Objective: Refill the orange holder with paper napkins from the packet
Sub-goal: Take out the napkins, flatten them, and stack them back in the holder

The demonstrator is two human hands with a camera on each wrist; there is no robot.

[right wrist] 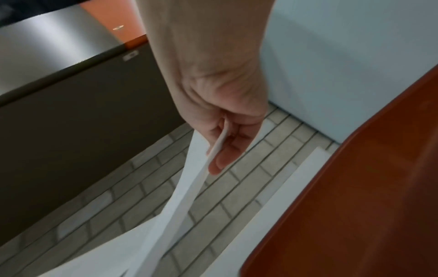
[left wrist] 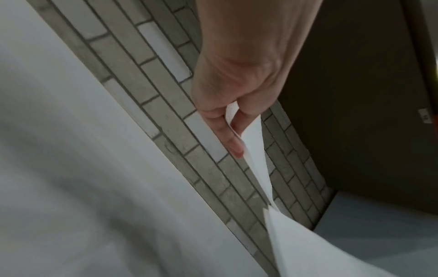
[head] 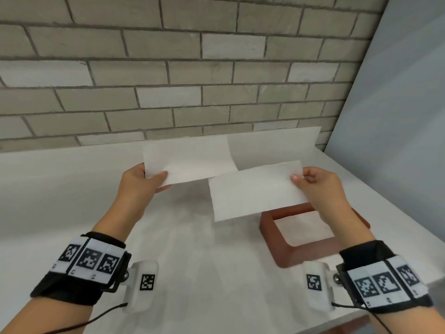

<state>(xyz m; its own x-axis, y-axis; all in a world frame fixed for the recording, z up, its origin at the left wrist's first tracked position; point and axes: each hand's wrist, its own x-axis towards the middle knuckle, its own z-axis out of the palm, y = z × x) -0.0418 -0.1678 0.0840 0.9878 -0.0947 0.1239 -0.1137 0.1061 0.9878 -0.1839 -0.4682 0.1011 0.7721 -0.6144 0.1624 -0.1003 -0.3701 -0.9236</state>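
Above the white table, each hand holds one white paper napkin by an end. My left hand (head: 163, 180) pinches the left napkin (head: 190, 160) between thumb and fingers; the left wrist view shows that hand (left wrist: 231, 131) with the napkin (left wrist: 255, 150) edge-on. My right hand (head: 297, 179) pinches the right napkin (head: 255, 191), which hangs just above the orange holder (head: 272, 227). The two sheets overlap a little in the middle. In the right wrist view, my right hand (right wrist: 219, 150) grips its napkin (right wrist: 187, 189) beside the orange holder (right wrist: 355, 187). White paper lies inside the holder's frame.
A grey brick wall (head: 168, 80) stands behind the table, and a pale panel (head: 397, 116) closes the right side. A flat white sheet (head: 277, 143) lies at the back by the wall. The table's front edge (head: 337, 321) runs close behind the holder.
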